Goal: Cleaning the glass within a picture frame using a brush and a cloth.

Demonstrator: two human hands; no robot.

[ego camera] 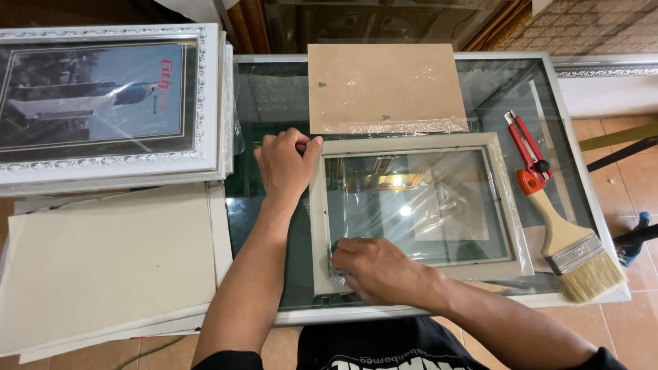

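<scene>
Pinching the picture frame (411,205) at its far-left corner, your left hand (284,164) steadies it; keep your right hand (373,267), fingers curled, rubbing the glass lightly.

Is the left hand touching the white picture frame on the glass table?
Touching. The head view shows the left hand with its fingers gripping the white frame's upper-left corner.

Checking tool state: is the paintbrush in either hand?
No. The paintbrush lies on the glass table at the right, while the left hand and right hand rest on the pale picture frame.
</scene>
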